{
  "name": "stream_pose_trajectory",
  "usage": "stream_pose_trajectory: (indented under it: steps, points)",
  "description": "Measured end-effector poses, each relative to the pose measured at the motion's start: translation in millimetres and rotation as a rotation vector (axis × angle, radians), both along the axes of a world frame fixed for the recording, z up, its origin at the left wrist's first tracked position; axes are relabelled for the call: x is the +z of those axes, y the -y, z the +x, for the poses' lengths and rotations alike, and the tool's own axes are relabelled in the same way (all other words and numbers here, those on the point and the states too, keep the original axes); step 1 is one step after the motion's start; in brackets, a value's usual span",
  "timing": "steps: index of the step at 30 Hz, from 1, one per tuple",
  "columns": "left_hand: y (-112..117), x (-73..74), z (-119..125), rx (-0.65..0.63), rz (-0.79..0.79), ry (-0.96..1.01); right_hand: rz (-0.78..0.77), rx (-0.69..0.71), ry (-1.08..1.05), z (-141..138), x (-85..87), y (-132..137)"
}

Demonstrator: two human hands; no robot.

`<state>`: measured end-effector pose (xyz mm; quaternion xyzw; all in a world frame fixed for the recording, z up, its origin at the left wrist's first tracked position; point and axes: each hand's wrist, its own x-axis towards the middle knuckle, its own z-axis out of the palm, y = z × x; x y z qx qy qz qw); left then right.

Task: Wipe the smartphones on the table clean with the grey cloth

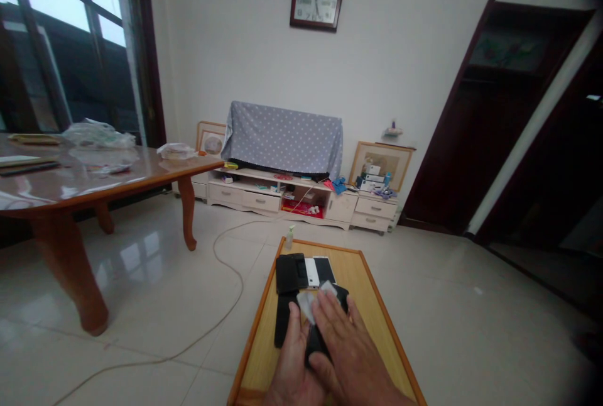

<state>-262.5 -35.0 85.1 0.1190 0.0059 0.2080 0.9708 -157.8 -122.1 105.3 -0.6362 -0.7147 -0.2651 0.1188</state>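
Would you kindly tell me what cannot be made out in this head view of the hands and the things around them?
In the head view:
- Black object: mostly covered by the left hand and right hand, so its shape is hidden.
- White piece: partly covered by fingers; cloth or paper cannot be told.
- Lower parts of both hands: cut off by the bottom edge.
- Small items on the low cabinet: too small to name.

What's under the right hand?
Under the right hand, a white cloth and black phone show at the edges; the rest beneath the palm is covered, so the phone's face cannot be seen.
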Motion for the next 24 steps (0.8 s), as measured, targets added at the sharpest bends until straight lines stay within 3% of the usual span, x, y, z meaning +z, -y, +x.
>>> stream_pose_trajectory:
  steps: [2,3,6,9,11,15,17,21,24]
  points:
    - [2,6.5,-1,0.048,0.009,0.051,-0.012,-0.13,-0.047,7,16.9,3]
    - [1,9.0,-2,0.067,-0.003,0.061,0.004,-0.157,-0.041,9,17.5,6]
    - [-4,9.8,-8,0.059,-0.071,0.024,0.113,-0.023,0.1,3,-8.4,13]
    - [-5,3.5,-9,-0.053,-0.106,-0.074,0.188,0.151,0.229,-10,-29.6,11]
    - [-2,1.1,-7,-0.069,-0.083,-0.067,0.109,0.118,0.171,-13,-19.9,6]
    - [2,6.5,-7,0.066,-0.015,0.035,0.003,-0.094,0.009,-6,10.6,5]
    - [-1,11.6,-10,0.088,-0.021,-0.017,0.053,-0.025,0.062,-5,2.6,9]
    - [-8,16.7,-16,0.03,-0.069,-0.208,0.217,0.198,0.203,-15,-37.0,13]
    - [-8,12.6,-15,0.029,-0.065,-0.214,0.153,0.219,0.124,-23,-35.4,9]
